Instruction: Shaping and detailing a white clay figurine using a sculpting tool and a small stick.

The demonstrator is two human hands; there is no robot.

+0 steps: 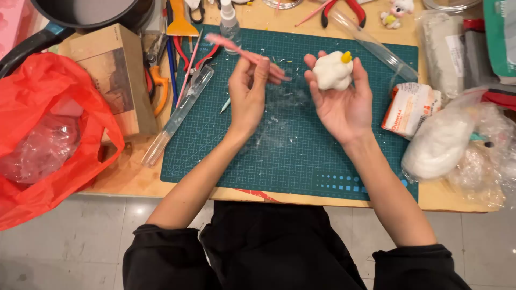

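Observation:
My right hand (344, 102) is palm up over the green cutting mat (301, 156) and cradles a white clay figure (332, 71) with a small yellow tip on top. My left hand (248, 94) holds a thin pink modelling tool (244, 53) between thumb and fingers. The tool slants from upper left to lower right, and its lower end points toward the clay figure without touching it. Both hands hover above the middle of the mat.
A red plastic bag (45, 134) and a cardboard box (110, 75) sit at left. Clear rulers (180, 113), scissors and brushes lie along the mat's left edge. A spray bottle (229, 24), red pliers (344, 11), wrapped clay packs (411, 107) and plastic bags (462, 142) stand at right.

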